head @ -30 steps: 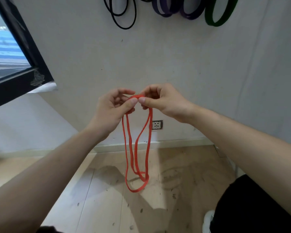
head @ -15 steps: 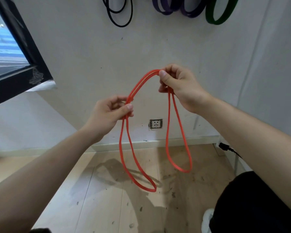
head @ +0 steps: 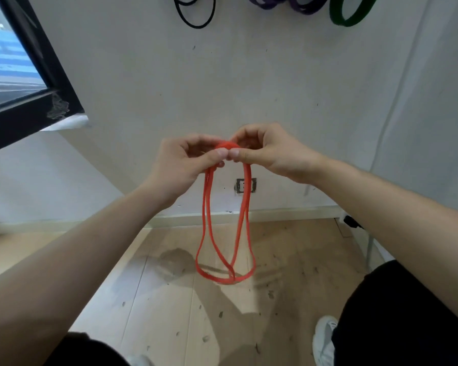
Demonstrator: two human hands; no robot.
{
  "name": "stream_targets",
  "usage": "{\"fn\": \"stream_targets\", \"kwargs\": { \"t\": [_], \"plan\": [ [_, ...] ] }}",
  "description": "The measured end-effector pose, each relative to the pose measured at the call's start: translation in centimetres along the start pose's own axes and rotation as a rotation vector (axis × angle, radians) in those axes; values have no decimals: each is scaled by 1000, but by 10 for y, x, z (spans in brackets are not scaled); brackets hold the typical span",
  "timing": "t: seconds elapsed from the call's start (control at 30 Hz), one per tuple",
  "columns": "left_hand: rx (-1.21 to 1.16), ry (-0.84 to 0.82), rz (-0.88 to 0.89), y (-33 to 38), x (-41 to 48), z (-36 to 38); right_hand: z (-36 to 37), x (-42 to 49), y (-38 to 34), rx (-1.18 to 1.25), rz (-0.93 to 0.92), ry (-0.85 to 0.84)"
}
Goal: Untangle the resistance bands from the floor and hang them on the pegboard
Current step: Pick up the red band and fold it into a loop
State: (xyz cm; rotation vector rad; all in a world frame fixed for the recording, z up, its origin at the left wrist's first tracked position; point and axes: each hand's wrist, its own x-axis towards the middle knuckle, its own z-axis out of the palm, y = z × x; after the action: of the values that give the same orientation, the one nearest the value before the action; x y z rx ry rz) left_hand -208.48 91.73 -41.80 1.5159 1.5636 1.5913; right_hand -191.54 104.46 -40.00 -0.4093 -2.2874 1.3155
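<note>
A thin red resistance band [head: 208, 220] hangs doubled in two long loops that cross near the bottom, above the floor. My left hand [head: 180, 165] and my right hand [head: 270, 151] pinch its top side by side, thumbs almost touching, in front of the wall. High on the wall hang a black band [head: 196, 18], purple bands [head: 302, 6] and a green band [head: 347, 14]; their tops and whatever holds them are cut off by the frame.
A black-framed window [head: 37, 101] juts out at the left. A wall socket [head: 246, 185] sits low behind the red band. Below is a scuffed wooden floor [head: 169, 299]; a white shoe [head: 324, 339] and a black cable [head: 351, 221] at the right.
My right hand, raised and apart half a second ago, has come back down beside the left. The two spread loops now hang together again.
</note>
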Motion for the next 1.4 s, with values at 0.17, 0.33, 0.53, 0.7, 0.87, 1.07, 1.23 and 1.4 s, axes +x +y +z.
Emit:
{"fn": "stream_targets", "kwargs": {
  "t": [0.17, 0.33, 0.53, 0.7, 0.87, 1.07, 1.23, 1.4],
  "plan": [
    [76, -4, 27, 0, -4, -5, 8, 2, -4, -156, -54, -42],
    [133, 15, 38, 0, -6, -14, 17, 4, 2, -277, -2, -108],
    [99, 79, 37, 2, -9, -23, 29, 6, 9, -247, 42, -130],
    [141, 55, 7, -4, -13, -38, 20, 5, 1, -154, 15, -31],
    [48, 46, -63, -6, -18, -36, 17, 1, -8, -100, -64, -5],
    [24, 56, -71, -1, -18, -23, 13, 0, -14, -74, -101, 27],
    [-27, 64, -69, 2, -19, -16, 12, -2, -17, -161, -137, 20],
    [-36, 36, -78, 1, -19, -16, 10, 0, -18, -197, -181, 0]
  ]
}}
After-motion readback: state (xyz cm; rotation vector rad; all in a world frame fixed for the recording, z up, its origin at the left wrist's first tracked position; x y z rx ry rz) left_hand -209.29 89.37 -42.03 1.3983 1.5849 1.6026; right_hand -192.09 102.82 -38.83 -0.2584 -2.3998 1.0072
